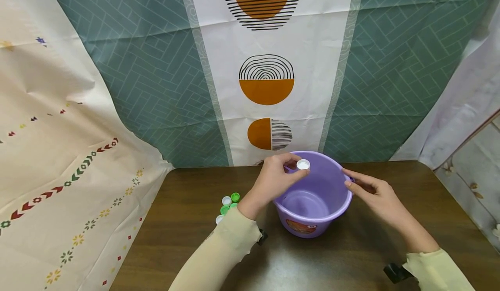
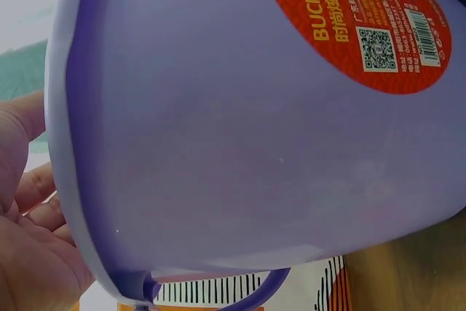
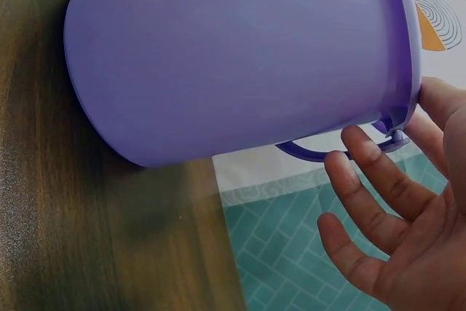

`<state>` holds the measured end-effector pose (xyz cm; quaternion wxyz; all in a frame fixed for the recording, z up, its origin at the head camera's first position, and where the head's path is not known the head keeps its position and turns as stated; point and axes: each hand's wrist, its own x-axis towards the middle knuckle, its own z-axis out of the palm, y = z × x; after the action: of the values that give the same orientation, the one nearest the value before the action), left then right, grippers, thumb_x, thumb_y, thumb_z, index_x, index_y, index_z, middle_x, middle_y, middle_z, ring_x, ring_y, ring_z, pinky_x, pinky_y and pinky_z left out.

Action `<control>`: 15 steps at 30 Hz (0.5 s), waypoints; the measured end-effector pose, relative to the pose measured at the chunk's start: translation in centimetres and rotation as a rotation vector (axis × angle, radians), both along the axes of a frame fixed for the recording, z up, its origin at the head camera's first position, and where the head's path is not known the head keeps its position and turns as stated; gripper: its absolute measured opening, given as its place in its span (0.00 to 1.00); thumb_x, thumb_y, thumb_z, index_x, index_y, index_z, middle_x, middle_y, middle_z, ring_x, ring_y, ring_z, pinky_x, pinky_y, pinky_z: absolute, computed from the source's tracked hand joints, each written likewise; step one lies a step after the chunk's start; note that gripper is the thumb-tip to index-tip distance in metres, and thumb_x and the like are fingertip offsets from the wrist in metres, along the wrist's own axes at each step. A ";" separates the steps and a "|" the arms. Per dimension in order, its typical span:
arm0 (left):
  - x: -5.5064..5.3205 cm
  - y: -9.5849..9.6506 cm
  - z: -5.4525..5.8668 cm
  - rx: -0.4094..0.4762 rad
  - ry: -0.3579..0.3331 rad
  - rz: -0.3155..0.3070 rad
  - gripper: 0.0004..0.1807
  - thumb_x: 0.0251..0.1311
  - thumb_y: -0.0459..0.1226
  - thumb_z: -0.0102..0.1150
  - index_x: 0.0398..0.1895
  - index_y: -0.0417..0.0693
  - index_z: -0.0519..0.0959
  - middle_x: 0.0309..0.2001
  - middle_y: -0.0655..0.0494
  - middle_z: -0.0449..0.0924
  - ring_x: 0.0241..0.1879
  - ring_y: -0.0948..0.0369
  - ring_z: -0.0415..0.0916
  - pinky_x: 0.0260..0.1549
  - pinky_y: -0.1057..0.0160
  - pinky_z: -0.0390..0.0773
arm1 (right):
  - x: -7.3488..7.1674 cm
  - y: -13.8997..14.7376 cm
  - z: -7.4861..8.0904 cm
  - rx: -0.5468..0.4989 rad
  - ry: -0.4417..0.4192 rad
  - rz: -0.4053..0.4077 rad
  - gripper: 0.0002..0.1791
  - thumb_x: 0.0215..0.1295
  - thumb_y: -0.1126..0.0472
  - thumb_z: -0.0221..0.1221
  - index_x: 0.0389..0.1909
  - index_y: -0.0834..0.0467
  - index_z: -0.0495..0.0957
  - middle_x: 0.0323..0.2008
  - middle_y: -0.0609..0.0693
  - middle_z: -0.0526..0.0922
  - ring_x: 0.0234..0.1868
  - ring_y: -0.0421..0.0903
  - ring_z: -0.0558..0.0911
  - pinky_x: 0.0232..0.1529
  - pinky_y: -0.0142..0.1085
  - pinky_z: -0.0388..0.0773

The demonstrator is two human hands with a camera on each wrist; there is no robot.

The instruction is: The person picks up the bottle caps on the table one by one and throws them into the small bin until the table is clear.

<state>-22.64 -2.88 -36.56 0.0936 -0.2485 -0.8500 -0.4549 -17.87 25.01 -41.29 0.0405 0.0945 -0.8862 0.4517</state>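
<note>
A white bottle cap (image 1: 303,165) is pinched between the thumb and fingers of my left hand (image 1: 275,178), above the left part of the bucket's mouth. The purple bucket (image 1: 330,180) stands upright on the table, and its visible inside holds nothing. My right hand (image 1: 376,195) touches the bucket's right rim with its fingertips. In the right wrist view, the fingers (image 3: 397,187) are spread and fairly straight beside the bucket's handle (image 3: 306,154). The left wrist view shows the bucket wall (image 2: 196,151) with part of the left hand behind the rim; the cap is hidden there.
Several loose caps, green (image 1: 235,197) and white (image 1: 226,201), lie on the brown wooden table (image 1: 172,230) left of the bucket, partly behind the left forearm. A patterned curtain (image 1: 265,44) hangs along the table's back edge. Cream cloth (image 1: 70,152) drapes on the left.
</note>
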 end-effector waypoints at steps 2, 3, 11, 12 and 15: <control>0.1 0.1 0.0 -0.004 -0.005 -0.002 0.14 0.48 0.49 0.68 0.37 0.57 0.81 0.31 0.67 0.80 0.31 0.70 0.77 0.33 0.73 0.77 | 0.0 0.0 0.0 -0.013 0.006 0.001 0.23 0.65 0.46 0.54 0.61 0.38 0.70 0.59 0.44 0.76 0.51 0.23 0.75 0.42 0.22 0.75; 0.1 0.1 0.1 -0.008 -0.009 -0.002 0.14 0.48 0.49 0.68 0.37 0.57 0.81 0.31 0.67 0.80 0.32 0.69 0.77 0.33 0.73 0.77 | 0.0 0.0 0.0 -0.016 0.010 0.004 0.23 0.65 0.46 0.54 0.61 0.38 0.70 0.59 0.44 0.76 0.51 0.24 0.75 0.42 0.22 0.75; 0.2 0.3 0.1 -0.019 -0.033 -0.006 0.14 0.49 0.50 0.68 0.37 0.57 0.81 0.31 0.68 0.80 0.35 0.61 0.80 0.34 0.73 0.77 | -0.1 0.1 0.0 -0.020 0.011 -0.006 0.22 0.65 0.47 0.55 0.61 0.37 0.70 0.59 0.44 0.76 0.50 0.24 0.75 0.42 0.21 0.75; 0.2 0.3 0.1 -0.019 -0.033 -0.006 0.14 0.49 0.50 0.68 0.37 0.57 0.81 0.31 0.67 0.80 0.35 0.60 0.80 0.34 0.73 0.77 | -0.1 0.1 0.0 -0.013 0.010 -0.004 0.22 0.65 0.47 0.54 0.61 0.37 0.70 0.59 0.44 0.76 0.50 0.24 0.75 0.42 0.21 0.75; 0.2 0.4 0.0 -0.023 -0.031 -0.004 0.14 0.49 0.50 0.68 0.37 0.57 0.81 0.31 0.67 0.80 0.35 0.60 0.80 0.34 0.72 0.77 | -0.1 0.0 0.0 -0.007 0.002 -0.004 0.23 0.65 0.46 0.54 0.61 0.38 0.70 0.60 0.45 0.75 0.51 0.23 0.74 0.42 0.21 0.75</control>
<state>-22.41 -2.50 -36.53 0.0765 -0.2439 -0.8561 -0.4490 -17.98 25.02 -41.32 0.0425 0.0931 -0.8847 0.4548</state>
